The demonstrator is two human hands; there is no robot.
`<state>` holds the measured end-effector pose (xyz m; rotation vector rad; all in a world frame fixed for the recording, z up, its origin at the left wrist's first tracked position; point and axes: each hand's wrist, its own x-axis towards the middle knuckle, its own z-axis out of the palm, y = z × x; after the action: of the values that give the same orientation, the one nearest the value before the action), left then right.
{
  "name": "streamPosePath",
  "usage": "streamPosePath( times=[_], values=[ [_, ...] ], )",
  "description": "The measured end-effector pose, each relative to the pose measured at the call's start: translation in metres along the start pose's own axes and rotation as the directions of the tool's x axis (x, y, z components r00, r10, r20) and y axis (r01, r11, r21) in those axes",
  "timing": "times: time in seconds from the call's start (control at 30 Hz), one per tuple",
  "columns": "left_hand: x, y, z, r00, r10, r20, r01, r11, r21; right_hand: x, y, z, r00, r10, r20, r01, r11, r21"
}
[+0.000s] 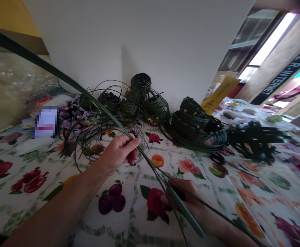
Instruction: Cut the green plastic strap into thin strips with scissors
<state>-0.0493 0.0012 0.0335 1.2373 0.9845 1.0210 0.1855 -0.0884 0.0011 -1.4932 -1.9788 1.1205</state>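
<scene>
Hands [118,152] [183,199] gripping green reeds [62,79], woven baskets [196,128] behind

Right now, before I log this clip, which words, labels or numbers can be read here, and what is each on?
"DZ R-INTERNET", first letters uncertain: on the dark banner at the right.
The white label at the left: pixelated, unreadable.
The yellow card: any marks are too blurred to read.

I see a long, flat dark-green leaf strip [40,61] slanting in from 10 o'clock, over a loose tangle of thin curved strands [88,135] at 9 o'clock. A paler teal-green strip [186,214] angles toward 5 o'clock.
</scene>
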Motion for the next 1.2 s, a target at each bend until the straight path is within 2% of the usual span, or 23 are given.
streamPosePath(
  times=[0.1, 0.3, 0.47, 0.7, 0.87, 1.2],
  values=[
    [0.000, 0.000, 0.001, 1.000, -0.012, 0.005, 0.012, 1.000, -0.010, 0.001, -0.004, -0.002, 0.997, 0.010, 0.072, -0.013, 0.999, 0.034],
    [0.002, 0.001, -0.001, 0.998, -0.052, -0.040, 0.051, 0.999, -0.019, 0.004, -0.002, -0.001, 0.998, 0.008, 0.060, -0.011, 0.998, 0.055],
    [0.004, 0.007, -0.004, 0.991, 0.037, -0.128, -0.035, 0.999, 0.023, 0.006, 0.007, 0.000, 0.999, 0.005, 0.041, -0.006, 1.000, 0.026],
    [0.002, 0.002, -0.001, 0.996, 0.034, -0.082, -0.032, 0.999, 0.031, 0.005, 0.000, -0.003, 1.000, 0.016, -0.003, -0.016, 0.999, -0.051],
    [0.002, 0.000, -0.001, 0.997, 0.034, -0.064, -0.034, 0.999, 0.004, 0.002, -0.002, -0.004, 0.998, -0.031, -0.047, 0.030, 0.999, -0.034],
    [0.000, 0.003, 0.000, 0.998, 0.011, -0.064, -0.011, 1.000, -0.004, 0.002, -0.003, -0.002, 0.999, 0.027, 0.017, -0.027, 0.999, -0.035]
  ],
)
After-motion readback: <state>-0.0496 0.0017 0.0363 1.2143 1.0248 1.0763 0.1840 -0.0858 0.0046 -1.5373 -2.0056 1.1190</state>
